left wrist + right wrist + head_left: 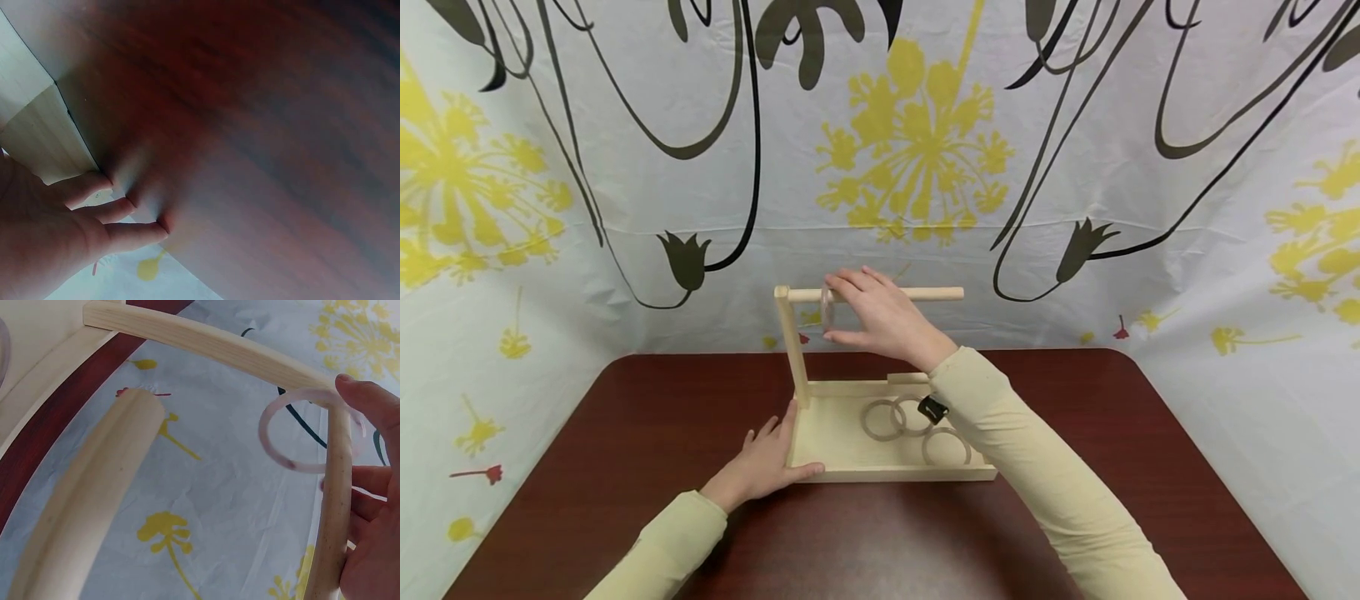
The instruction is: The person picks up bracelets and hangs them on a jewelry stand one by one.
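My right hand holds a translucent pinkish ring by its rim, fingers at the top and thumb below. The ring hangs around the upper wooden dowel, close to the upright post; the right wrist view also shows the ring encircling the dowel. At the front left corner of the wooden tray base, my left hand rests with its fingers extended along the side and its thumb over the front edge. Its fingertips touch the table.
Several similar rings lie in the tray, among them a ring at the front right. A second dowel with a free end is partly behind my right arm in the head view. Patterned fabric stands behind the dark red table.
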`<state>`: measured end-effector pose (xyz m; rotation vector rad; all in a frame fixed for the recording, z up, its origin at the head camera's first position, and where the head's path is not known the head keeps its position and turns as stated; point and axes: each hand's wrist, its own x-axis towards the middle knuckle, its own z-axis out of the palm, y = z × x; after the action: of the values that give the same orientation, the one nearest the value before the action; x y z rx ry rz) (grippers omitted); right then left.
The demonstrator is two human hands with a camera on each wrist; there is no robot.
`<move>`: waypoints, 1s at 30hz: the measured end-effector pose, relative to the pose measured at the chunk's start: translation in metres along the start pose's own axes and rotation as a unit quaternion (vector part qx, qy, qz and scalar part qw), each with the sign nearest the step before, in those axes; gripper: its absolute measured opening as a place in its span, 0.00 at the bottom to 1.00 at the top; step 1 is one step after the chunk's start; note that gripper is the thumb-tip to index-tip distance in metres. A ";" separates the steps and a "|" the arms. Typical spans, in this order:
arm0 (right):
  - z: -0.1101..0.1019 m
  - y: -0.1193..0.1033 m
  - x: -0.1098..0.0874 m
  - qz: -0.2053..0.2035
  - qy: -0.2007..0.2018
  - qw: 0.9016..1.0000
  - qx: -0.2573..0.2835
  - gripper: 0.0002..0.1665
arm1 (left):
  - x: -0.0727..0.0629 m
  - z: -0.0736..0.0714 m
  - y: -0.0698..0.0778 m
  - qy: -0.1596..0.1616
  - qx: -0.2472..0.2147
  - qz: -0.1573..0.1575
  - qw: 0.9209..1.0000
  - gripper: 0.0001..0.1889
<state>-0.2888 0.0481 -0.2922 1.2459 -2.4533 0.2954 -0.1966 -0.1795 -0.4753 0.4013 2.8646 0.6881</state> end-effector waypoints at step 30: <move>0.008 -0.008 -0.064 0.020 0.134 0.978 0.160 0.35 | -0.002 0.000 0.000 0.000 0.001 0.003 1.000 0.60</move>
<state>-0.2497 0.0878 -0.3266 1.1889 -2.2571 0.8413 -0.1949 -0.1803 -0.4754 0.4104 2.8654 0.6878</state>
